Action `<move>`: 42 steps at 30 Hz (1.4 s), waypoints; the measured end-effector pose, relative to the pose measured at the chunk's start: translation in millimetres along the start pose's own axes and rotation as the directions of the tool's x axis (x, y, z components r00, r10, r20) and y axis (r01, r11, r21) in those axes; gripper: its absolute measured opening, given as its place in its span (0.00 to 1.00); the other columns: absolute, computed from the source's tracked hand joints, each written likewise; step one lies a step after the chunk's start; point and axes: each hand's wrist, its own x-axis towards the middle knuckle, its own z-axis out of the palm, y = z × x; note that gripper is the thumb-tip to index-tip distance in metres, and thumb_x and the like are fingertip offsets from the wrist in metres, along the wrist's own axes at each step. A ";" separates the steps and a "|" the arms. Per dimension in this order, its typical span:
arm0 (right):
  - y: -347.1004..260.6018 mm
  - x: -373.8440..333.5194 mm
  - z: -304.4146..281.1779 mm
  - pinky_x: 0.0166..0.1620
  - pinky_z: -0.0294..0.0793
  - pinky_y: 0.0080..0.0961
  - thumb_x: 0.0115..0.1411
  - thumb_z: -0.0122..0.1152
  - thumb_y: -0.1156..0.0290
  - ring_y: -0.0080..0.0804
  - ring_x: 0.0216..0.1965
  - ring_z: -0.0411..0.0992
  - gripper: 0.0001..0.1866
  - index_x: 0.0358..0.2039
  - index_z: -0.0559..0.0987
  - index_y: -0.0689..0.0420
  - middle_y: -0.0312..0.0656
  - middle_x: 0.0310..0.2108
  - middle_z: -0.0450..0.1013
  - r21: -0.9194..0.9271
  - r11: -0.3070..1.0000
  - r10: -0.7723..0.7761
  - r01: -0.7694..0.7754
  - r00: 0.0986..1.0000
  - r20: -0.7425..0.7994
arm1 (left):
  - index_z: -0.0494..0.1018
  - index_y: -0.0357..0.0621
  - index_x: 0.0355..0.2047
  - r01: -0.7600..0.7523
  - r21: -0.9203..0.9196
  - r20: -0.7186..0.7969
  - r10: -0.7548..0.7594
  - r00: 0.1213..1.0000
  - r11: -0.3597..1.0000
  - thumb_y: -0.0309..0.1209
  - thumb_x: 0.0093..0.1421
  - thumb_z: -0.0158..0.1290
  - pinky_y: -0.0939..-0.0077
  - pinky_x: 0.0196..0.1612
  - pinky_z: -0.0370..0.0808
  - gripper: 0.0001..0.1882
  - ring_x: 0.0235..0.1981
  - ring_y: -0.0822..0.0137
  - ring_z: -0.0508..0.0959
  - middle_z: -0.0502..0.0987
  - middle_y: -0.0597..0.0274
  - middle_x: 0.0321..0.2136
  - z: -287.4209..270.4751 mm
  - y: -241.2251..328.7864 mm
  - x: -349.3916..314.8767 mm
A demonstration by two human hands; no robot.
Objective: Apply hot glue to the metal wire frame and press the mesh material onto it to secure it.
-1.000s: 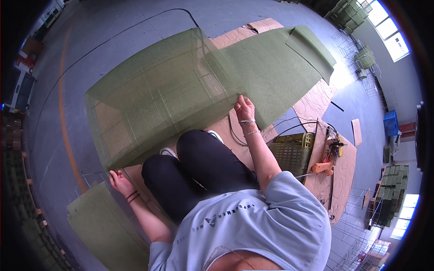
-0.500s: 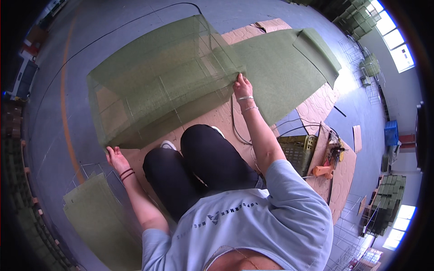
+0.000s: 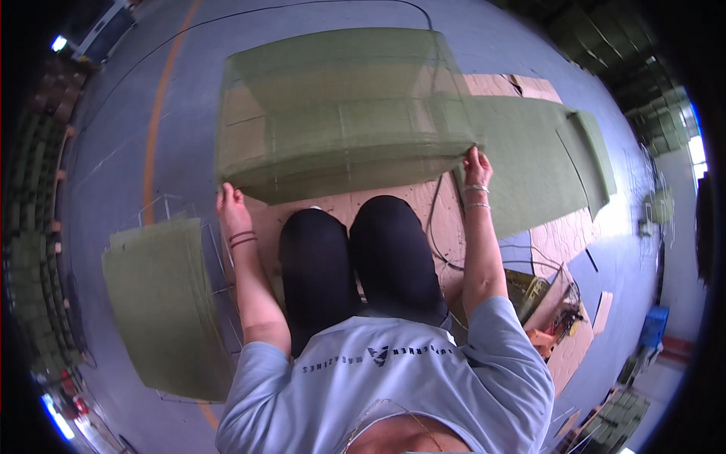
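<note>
A sheer green mesh sheet point(image 3: 340, 91) is stretched out in front of my knees, with thin wires showing faintly through it. My left hand point(image 3: 233, 212) pinches its near left corner between thumb and fingers. At the near right corner, my right hand point(image 3: 477, 168) grips the same sheet, knuckles up. The near edge hangs in a slack fold between both hands, just beyond my knees. Brown cardboard point(image 3: 412, 195) lies on the floor beneath. To the right of my right hand, more green sheeting point(image 3: 529, 151) is spread flat, with a folded strip at its far end.
On the left, a stack of green sheets point(image 3: 159, 303) lies over wire frames. A black cable point(image 3: 433, 219) curves beside my right knee. Farther right are a yellow crate point(image 3: 527, 291), an orange-handled tool point(image 3: 541, 342) and a blue bin point(image 3: 656, 321). Green stacks line the left wall.
The view has turned, so the sheet now lies more level across it and farther right. Both hands keep their hold on the near corners, now at more nearly the same height.
</note>
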 end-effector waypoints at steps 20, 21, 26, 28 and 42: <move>-63.2 30.5 -12.0 0.33 0.72 0.26 0.31 0.75 0.65 0.28 0.29 0.70 0.41 0.48 0.65 0.52 0.40 0.32 0.71 -0.782 0.484 -0.267 0.394 0.917 0.296 | 0.71 0.40 0.28 0.032 0.266 0.112 -0.064 0.992 0.963 0.27 0.53 0.56 0.84 0.32 0.70 0.05 0.26 0.76 0.71 0.73 0.66 0.25 -16.2 12.0 14.7; -71.9 29.3 -4.9 0.34 0.72 0.27 0.31 0.75 0.65 0.30 0.31 0.70 0.44 0.51 0.62 0.51 0.40 0.36 0.69 -0.788 0.364 -0.301 0.497 0.863 0.406 | 0.71 0.41 0.28 0.024 0.266 0.133 -0.061 0.989 0.964 0.26 0.52 0.56 0.84 0.31 0.70 0.05 0.25 0.76 0.71 0.73 0.66 0.25 -22.5 15.6 18.1; -98.1 29.4 -0.9 0.32 0.71 0.26 0.33 0.73 0.64 0.31 0.28 0.71 0.37 0.46 0.65 0.52 0.38 0.28 0.70 -0.826 0.105 -0.205 0.554 0.825 0.527 | 0.71 0.43 0.26 0.040 0.312 0.143 -0.089 0.986 0.949 0.26 0.52 0.56 0.85 0.31 0.70 0.05 0.25 0.77 0.72 0.73 0.67 0.24 -13.3 16.5 11.7; -91.1 30.0 -5.2 0.31 0.71 0.26 0.33 0.73 0.63 0.32 0.26 0.71 0.34 0.42 0.67 0.54 0.37 0.25 0.70 -0.851 0.135 -0.164 0.508 0.858 0.487 | 0.71 0.43 0.27 0.026 0.323 0.136 -0.074 0.988 0.946 0.26 0.52 0.56 0.86 0.31 0.70 0.05 0.24 0.78 0.71 0.73 0.67 0.24 -11.5 17.8 9.8; -49.9 10.7 -17.8 0.25 0.72 0.17 0.46 0.66 0.54 0.23 0.22 0.73 0.23 0.27 0.73 0.63 0.38 0.21 0.73 -0.967 0.252 -0.086 -0.049 0.994 -0.073 | 0.68 0.41 0.34 0.182 0.271 0.038 -0.200 0.979 0.945 0.29 0.53 0.56 0.79 0.35 0.72 0.10 0.30 0.69 0.76 0.74 0.62 0.28 -0.5 27.0 -7.5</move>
